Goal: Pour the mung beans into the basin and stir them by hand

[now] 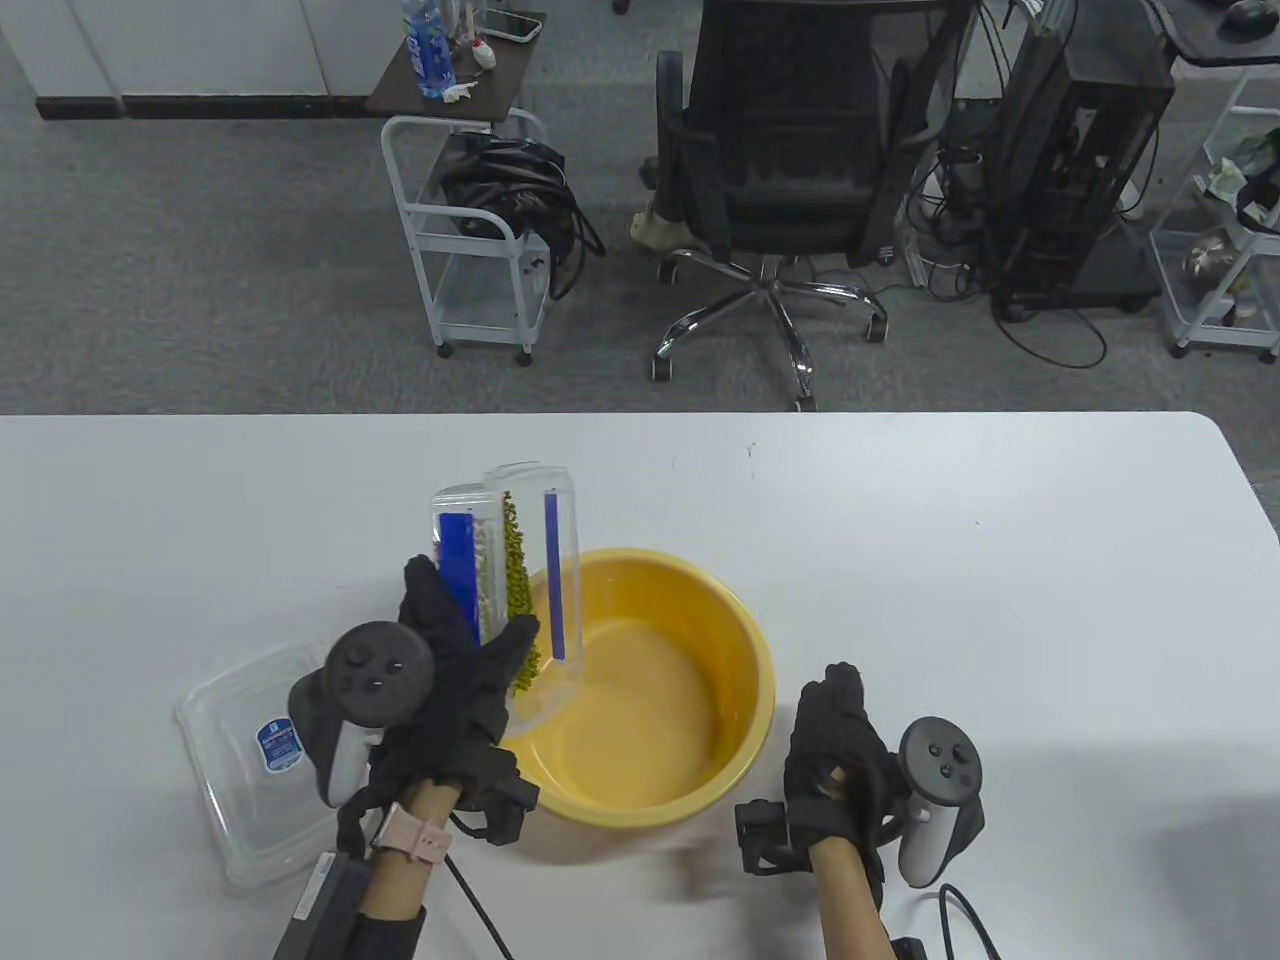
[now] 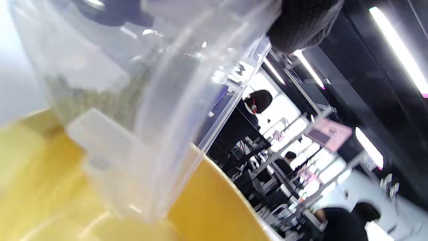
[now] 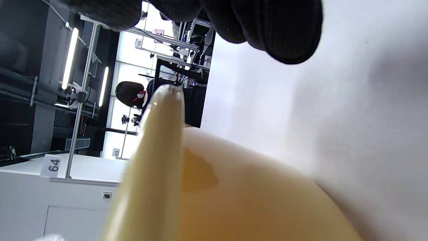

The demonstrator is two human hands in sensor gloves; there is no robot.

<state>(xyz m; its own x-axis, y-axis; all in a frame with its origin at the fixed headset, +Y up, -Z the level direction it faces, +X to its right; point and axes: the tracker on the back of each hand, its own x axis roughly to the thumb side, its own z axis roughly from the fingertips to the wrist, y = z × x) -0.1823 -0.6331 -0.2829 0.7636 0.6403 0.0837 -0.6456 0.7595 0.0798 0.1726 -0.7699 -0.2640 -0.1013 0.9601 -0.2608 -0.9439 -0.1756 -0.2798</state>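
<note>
My left hand [image 1: 455, 660] has its fingers clamped round the clear plastic box of green mung beans [image 1: 515, 580], tipped over the near-left rim of the round yellow plastic basin [image 1: 745, 640]. My right hand [image 1: 835, 745] rests just right of the basin, fingers loosely together, holding nothing. The box's clear lid [image 1: 235, 760] lies left on the white table [image 1: 1000, 560]; beyond stand a black office chair [image 1: 775, 150] and white cart [image 1: 470, 230].

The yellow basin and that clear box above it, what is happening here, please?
A person is about to pour mung beans. The left hand grips a clear plastic container and tilts it over the near-left rim of the yellow basin, which looks empty inside. The beans lie along the container's lower side. The right hand holds nothing, just right of the basin. The container's lid lies on the table at the left.
</note>
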